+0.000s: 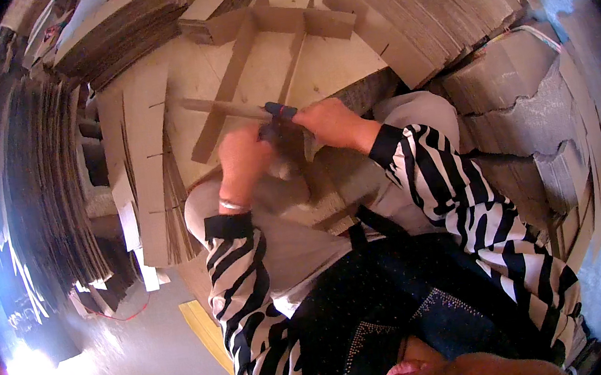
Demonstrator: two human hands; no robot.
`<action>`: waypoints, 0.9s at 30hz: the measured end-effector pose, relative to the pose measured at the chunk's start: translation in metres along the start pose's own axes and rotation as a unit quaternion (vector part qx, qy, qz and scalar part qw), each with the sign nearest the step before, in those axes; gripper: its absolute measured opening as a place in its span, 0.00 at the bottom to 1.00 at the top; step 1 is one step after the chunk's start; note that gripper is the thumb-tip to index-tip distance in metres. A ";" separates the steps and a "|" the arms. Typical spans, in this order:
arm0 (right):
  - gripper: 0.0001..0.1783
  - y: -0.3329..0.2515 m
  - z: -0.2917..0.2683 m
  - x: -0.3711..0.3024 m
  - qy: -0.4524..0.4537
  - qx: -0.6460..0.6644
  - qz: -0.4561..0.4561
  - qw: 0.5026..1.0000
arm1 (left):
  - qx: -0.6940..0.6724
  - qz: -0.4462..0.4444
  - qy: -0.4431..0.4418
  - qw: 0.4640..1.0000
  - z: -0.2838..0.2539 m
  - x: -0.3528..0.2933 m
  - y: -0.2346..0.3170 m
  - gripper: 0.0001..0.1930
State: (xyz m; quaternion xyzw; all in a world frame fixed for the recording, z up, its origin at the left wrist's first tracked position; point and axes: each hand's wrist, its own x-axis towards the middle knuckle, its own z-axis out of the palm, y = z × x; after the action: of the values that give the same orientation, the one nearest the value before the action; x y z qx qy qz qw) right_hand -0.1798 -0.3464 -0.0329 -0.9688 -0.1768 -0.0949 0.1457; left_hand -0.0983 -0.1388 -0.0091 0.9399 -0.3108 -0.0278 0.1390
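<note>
Here, two bare hands are held close together at the near side of a cardboard grid.
The grid (280, 23), formed of crossed strips, is laid on a pale surface (346, 64) ahead of the knees, and its nearer cross strip (221, 109) is pointed toward the hands. The left hand (244, 160) is blurred, its fingers curled; whether anything is grasped by them cannot be told. The right hand (334, 122) is placed just beside it, fingers likewise bent, with a dark covering (281, 110) seen at the fingertips; its grasp cannot be told either. Slotted cardboard sheets (154, 167) are stacked to the left, and more cardboard (429, 17) is piled at the upper right.
</note>
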 end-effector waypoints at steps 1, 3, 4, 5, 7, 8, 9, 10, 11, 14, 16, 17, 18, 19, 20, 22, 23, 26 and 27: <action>0.09 0.001 -0.006 -0.005 -0.014 -0.004 0.017 1.000 | -0.026 0.001 0.070 0.997 -0.009 0.004 -0.001 0.09; 0.13 -0.001 -0.004 -0.004 -0.039 0.029 0.039 0.998 | -0.019 0.011 0.204 0.979 -0.021 0.020 -0.002 0.12; 0.16 -0.001 -0.008 -0.007 -0.055 0.037 0.059 0.996 | 0.003 0.022 0.270 0.963 -0.022 0.033 0.001 0.15; 0.15 -0.007 -0.012 0.000 -0.067 0.058 0.074 0.993 | 0.066 -0.009 0.232 0.970 -0.026 0.039 -0.005 0.16; 0.12 -0.025 -0.003 0.039 -0.093 0.118 0.068 0.986 | 0.215 -0.104 0.155 0.959 -0.035 0.033 -0.050 0.20; 0.10 -0.012 -0.023 0.027 -0.088 0.121 0.109 0.983 | 0.199 -0.115 0.105 0.968 -0.036 0.044 -0.038 0.21; 0.10 0.006 -0.051 0.013 -0.037 0.086 0.135 0.986 | 0.185 -0.127 0.053 0.973 -0.040 0.052 -0.027 0.21; 0.10 0.026 -0.077 0.000 0.017 0.055 0.148 0.987 | 0.183 -0.147 0.003 0.972 -0.044 0.056 -0.022 0.22; 0.15 0.050 -0.098 -0.009 0.003 0.028 0.220 0.975 | 0.160 -0.147 0.030 0.976 -0.044 0.057 -0.028 0.22; 0.29 0.121 -0.122 -0.083 0.083 -0.174 0.340 0.921 | 0.079 -0.144 0.077 0.983 -0.021 0.069 -0.035 0.21; 0.27 0.155 -0.107 -0.132 0.023 -0.254 0.392 0.884 | 0.034 -0.156 0.068 0.985 -0.003 0.086 -0.043 0.21; 0.25 0.161 -0.106 -0.136 0.018 -0.244 0.394 0.886 | 0.034 -0.151 0.056 0.986 -0.007 0.090 -0.046 0.21; 0.22 0.173 -0.105 -0.137 0.070 -0.252 0.352 0.899 | 0.034 -0.145 0.043 0.988 -0.010 0.094 -0.049 0.21; 0.20 0.176 -0.112 -0.143 0.115 -0.263 0.318 0.904 | 0.025 -0.132 0.022 0.991 -0.005 0.093 -0.047 0.21; 0.18 0.178 -0.112 -0.133 0.167 -0.258 0.275 0.911 | 0.055 -0.151 0.022 0.987 -0.012 0.086 -0.051 0.21; 0.16 0.150 -0.146 -0.106 0.237 -0.193 0.270 0.913 | 0.086 -0.165 0.020 0.982 -0.019 0.083 -0.045 0.21; 0.14 0.137 -0.155 -0.091 0.231 -0.163 0.289 0.915 | 0.087 -0.174 0.023 0.981 -0.017 0.081 -0.049 0.21; 0.16 0.091 -0.152 -0.021 0.154 0.104 0.284 0.941 | 0.094 -0.202 0.056 0.973 -0.018 0.072 -0.072 0.21; 0.19 0.099 -0.134 -0.013 0.178 0.194 0.222 0.939 | 0.074 -0.188 0.069 0.977 -0.010 0.076 -0.068 0.21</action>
State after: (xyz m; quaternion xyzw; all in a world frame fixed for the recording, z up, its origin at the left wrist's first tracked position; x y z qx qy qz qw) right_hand -0.1732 -0.4814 0.0653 -0.9038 0.0569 -0.1947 0.3768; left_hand 0.0034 -0.1290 -0.0157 0.9888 -0.1197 0.0342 0.0822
